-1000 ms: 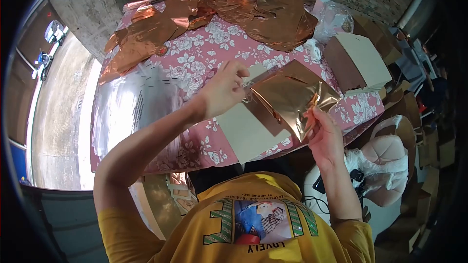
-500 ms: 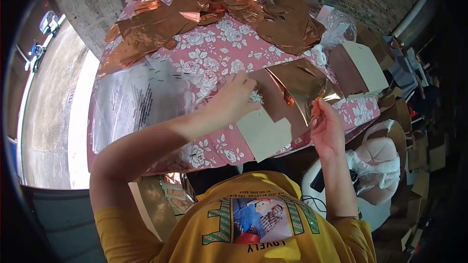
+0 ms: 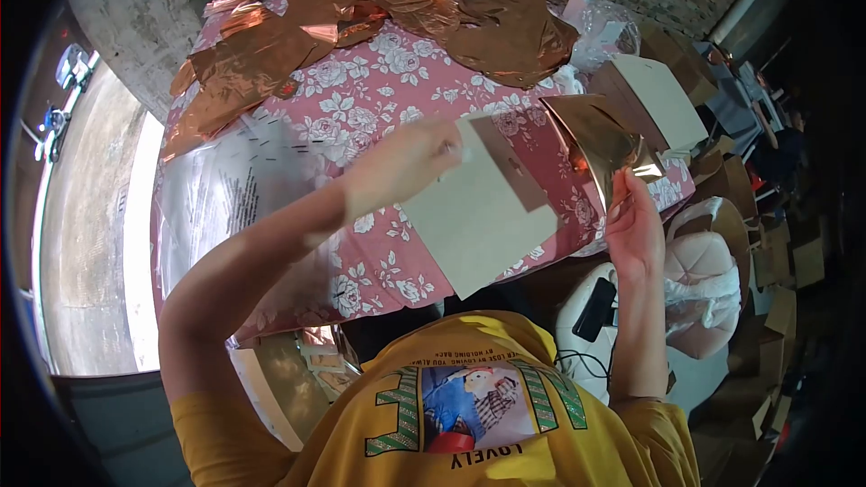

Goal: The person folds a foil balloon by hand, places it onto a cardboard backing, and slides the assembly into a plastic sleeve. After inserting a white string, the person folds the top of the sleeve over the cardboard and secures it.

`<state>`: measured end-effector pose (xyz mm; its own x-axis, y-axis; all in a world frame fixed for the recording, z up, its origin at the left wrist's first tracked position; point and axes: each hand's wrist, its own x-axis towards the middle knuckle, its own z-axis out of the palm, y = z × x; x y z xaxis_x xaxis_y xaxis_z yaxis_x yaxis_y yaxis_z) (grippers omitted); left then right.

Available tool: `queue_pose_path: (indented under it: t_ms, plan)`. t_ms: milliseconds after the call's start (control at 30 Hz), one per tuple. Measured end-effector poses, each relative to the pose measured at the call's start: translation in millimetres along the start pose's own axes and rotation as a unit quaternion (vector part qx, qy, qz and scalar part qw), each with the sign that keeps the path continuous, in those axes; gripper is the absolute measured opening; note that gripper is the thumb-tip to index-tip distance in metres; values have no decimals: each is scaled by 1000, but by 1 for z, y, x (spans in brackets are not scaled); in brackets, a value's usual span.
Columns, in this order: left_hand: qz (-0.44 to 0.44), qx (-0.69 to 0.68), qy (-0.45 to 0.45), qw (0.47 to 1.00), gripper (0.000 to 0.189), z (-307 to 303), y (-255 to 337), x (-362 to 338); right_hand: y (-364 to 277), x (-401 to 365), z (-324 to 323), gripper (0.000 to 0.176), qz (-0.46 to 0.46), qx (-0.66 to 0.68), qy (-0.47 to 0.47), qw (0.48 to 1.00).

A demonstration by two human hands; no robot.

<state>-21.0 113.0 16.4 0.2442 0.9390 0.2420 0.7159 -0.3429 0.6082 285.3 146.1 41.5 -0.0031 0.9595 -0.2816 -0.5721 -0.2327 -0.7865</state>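
Note:
My left hand [image 3: 406, 162], smeared by motion, hovers at the left edge of a pale card [image 3: 483, 221] with curled fingers. A small whitish blur shows at its fingertips; I cannot tell what it is. The card lies flat on the flowered cloth, its right side in shadow. With thumb and fingers pinched, my right hand [image 3: 636, 225] grips the lower edge of a shiny copper foil sheet [image 3: 595, 126], right of the card.
Crumpled copper foil pieces [image 3: 510, 32] spread across the back of the pink flowered table [image 3: 361, 99]. Clear printed plastic bags [image 3: 225, 180] lie at the left. A pale box-shaped stack [image 3: 663, 99] stands at the right, beyond the foil. A phone [image 3: 595, 309] rests on a seat below.
My right hand has shifted right with the copper foil, uncovering more of the pale card. My left hand has drawn back to the left, away from the whitish tuft's earlier spot.

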Motion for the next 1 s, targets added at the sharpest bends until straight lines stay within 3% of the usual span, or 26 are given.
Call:
queue_pose_path:
  t_ms: [33, 67, 133, 200, 267, 300, 367, 433, 500, 633, 700, 733, 800, 933, 1000]
  plan:
    - [81, 18, -40, 996, 19, 2, 0, -3, -3, 2, -3, 10, -7, 1, 10, 1000]
    - [83, 19, -41, 996, 19, 5, 1, -6, -5, 3, -6, 10, -14, 2, 20, 1000]
    - [244, 116, -85, 959, 19, 12, 5, -15, -6, 4, -10, 9, -10, 6, 23, 1000]
    - [219, 120, -75, 965, 24, 15, 11, -24, -4, 5, -14, 9, -6, 7, 19, 1000]
    - [140, 269, -21, 953, 21, 20, 24, -33, -2, 7, -14, 8, 5, 10, 12, 1000]
    - [135, 272, -20, 953, 21, 24, 34, -36, -1, 9, -13, 8, 15, 12, 4, 1000]
    - [4, 306, 0, 952, 26, 35, 53, -32, 2, 11, -8, 8, 19, 15, 2, 1000]
    - [-38, 280, 10, 959, 29, 44, 59, -10, 5, 14, -5, 8, 27, 13, 2, 1000]
    - [-147, 250, 26, 957, 33, 52, 57, 12, 7, 18, -3, 9, 36, 8, -7, 999]
    - [-167, 208, -2, 964, 29, 42, 54, 14, 8, 22, -1, 9, 54, 1, -20, 998]
    - [-135, 110, 65, 982, 29, 37, 38, 2, 9, 22, -2, 10, 73, -10, -38, 997]
    - [-136, 112, 63, 982, 29, 36, 31, -2, 13, 25, -8, 14, 90, 1, -87, 992]
    - [-76, 77, 71, 992, 32, 29, 24, -10, 22, 17, 2, 11, 98, -10, -49, 994]
    - [-55, 35, 40, 997, 29, 15, 26, -26, 36, 2, 15, 10, 134, 2, -98, 986]
    - [-138, -153, 57, 977, 23, 10, 23, -35, 37, -2, 21, 9, 141, -2, -103, 985]
